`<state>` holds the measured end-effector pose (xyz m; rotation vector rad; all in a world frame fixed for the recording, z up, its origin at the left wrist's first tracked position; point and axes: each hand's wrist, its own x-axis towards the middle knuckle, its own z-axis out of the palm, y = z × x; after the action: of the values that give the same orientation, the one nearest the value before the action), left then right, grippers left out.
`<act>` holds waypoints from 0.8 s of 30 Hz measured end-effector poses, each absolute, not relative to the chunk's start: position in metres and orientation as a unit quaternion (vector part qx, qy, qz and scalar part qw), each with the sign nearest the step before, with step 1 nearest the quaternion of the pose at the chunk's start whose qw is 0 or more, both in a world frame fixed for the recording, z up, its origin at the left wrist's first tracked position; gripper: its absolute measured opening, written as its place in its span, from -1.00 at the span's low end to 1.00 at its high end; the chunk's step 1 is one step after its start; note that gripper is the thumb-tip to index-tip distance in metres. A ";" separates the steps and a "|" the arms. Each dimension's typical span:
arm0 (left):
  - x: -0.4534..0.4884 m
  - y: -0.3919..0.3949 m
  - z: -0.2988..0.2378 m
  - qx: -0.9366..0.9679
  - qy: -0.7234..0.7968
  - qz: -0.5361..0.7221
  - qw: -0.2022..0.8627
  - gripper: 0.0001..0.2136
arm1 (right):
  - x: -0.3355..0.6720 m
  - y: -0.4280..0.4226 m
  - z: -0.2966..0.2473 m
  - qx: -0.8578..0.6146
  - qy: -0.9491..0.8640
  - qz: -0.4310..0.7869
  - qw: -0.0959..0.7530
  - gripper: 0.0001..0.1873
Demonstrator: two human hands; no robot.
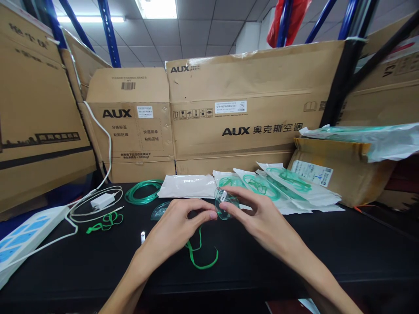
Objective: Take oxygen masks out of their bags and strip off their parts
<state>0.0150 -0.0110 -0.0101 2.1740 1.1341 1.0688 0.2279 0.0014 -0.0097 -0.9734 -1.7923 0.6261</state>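
Note:
My right hand (258, 220) pinches a clear plastic face mask (225, 205) with a small metal strip on it, held above the black table (327, 244). My left hand (178, 224) is curled, its fingertips pinched at the mask's left edge. A green elastic strap (201, 255) hangs down from between my hands onto the table. Another clear mask (159, 211) lies just beyond my left hand. A small metal clip (142, 237) lies left of that wrist.
A coil of green tubing (142, 192) and several sealed white packets (278, 187) lie at the back. A white charger with cable (102, 201), a second green strap (104, 221) and a power strip (22, 237) sit left. Cardboard boxes (245, 104) wall the table.

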 end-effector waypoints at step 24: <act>0.013 -0.009 -0.006 0.736 0.371 0.412 0.389 -0.72 | 0.225 -0.010 -0.007 -0.278 -0.807 0.037 0.520 -0.79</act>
<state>0.0125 -0.0087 -0.0058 1.8713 0.9428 1.0484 0.2255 -0.0097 -0.0068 -0.6660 -1.9356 0.0885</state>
